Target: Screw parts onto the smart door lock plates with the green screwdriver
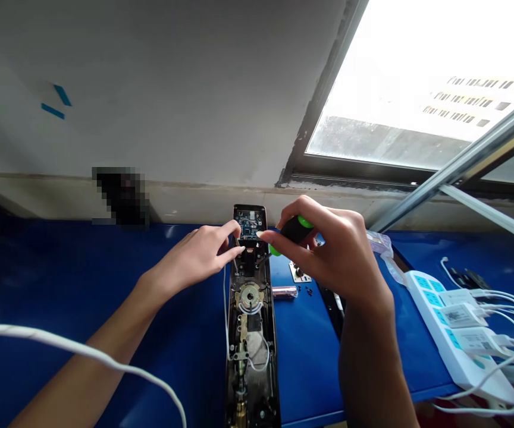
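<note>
A long, narrow dark housing [266, 285] lies open on the blue table, its far end near the wall. Inside are a blue circuit board [250, 224], a round metal part [250, 296] with white wire around it, and a brass fitting [241, 410]. My right hand [332, 244] grips a black and green screwdriver [293, 233], its shaft slanting down to the housing's right inner side. Across from it, my left hand [201, 252] is closed, thumb and forefinger at a thin metal tool [236, 261] that looks like tweezers and points into the housing.
Right of the housing lie a pinkish cylinder [285, 292], small dark screws [309, 291] and a small plate [300, 271]. A white power strip [435, 321] with plugged-in chargers stands further right. A white cable [105, 359] crosses the lower left. Wall and window frame bound the back.
</note>
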A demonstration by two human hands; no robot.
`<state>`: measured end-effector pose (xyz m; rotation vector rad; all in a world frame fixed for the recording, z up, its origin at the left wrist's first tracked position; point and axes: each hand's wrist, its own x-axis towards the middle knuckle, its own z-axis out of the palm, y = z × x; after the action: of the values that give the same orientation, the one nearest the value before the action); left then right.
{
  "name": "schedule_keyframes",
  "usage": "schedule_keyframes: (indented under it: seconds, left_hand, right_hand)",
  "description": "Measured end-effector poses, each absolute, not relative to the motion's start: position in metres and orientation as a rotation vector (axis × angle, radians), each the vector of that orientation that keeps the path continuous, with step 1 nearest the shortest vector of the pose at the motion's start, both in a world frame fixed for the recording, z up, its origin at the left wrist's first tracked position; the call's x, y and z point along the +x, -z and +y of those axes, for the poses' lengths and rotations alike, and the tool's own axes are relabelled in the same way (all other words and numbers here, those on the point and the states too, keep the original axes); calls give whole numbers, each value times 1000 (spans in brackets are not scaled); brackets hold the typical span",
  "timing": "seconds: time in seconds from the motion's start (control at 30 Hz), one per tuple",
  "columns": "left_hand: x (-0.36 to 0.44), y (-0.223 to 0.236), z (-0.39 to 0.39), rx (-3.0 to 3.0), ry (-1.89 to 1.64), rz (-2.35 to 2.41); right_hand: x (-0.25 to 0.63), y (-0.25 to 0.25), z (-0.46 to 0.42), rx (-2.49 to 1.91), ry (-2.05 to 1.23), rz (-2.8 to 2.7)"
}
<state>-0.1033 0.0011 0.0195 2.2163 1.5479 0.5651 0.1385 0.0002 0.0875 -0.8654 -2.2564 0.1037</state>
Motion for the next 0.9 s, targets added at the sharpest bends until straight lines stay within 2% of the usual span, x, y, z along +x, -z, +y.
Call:
schedule_keyframes:
  seconds: [0.23,0.47,0.9]
  left_hand:
    - [-99,-8,-1,2177,-465,1551]
    - [-103,-6,3,1971,-549,1408]
    - [-102,-6,4,2020,-560,1385]
  right_hand:
    - [133,-86,-3,-838,-48,-2241]
    - [136,-87,-3,-843,-139,-2264]
    - [135,-89,-5,-879,-12,-2226]
